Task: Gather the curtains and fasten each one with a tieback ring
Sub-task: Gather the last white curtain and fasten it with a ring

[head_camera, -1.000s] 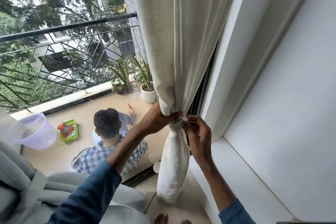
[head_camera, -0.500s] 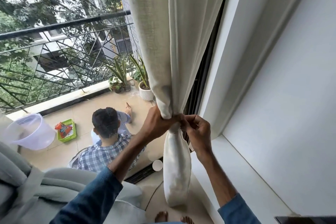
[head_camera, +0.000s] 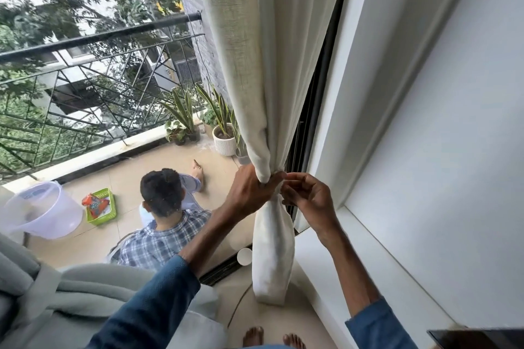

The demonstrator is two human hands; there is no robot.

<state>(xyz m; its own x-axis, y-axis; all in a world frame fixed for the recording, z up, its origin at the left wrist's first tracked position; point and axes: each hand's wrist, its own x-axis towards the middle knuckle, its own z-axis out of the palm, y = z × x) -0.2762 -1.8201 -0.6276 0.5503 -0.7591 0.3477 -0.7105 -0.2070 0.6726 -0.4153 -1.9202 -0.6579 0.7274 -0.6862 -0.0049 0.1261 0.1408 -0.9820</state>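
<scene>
Fastening of curtain (head_camera: 272, 65), mid-step. Cream cloth bunched to a narrow neck low down, just beside the dark window frame (head_camera: 316, 110). Lower length ballooning under the neck, reaching the floor next to the white ledge (head_camera: 397, 286).

Left hand (head_camera: 249, 190) wrapped round the neck from the left, fingers curled tight on the cloth. Right hand (head_camera: 309, 198) just right of the neck, thumb and fingertips pinching the curtain at the gather. Tieback ring not made out: hidden in the pinch or too small to tell. Likely closing or seating it round the gather.

To do it well:
- Hold the left-hand squeeze firm to stop folds springing out.
- Get every pleat inside the loop, none stranded by the frame edge.
- Work the fastener with the right fingertips close against the left thumb, no slack.
- Set it at the narrowest point of the neck, not on the bulge below.
- Let go right first, left last and slowly.

Risk: stray fold slipping free, or ring popping off thick cloth.

Off-task: seated person (head_camera: 164, 224) on the balcony floor beyond the glass, bucket (head_camera: 42, 210), green basket (head_camera: 102, 207), potted plants (head_camera: 224, 142), grey sofa (head_camera: 85, 286) lower left.
</scene>
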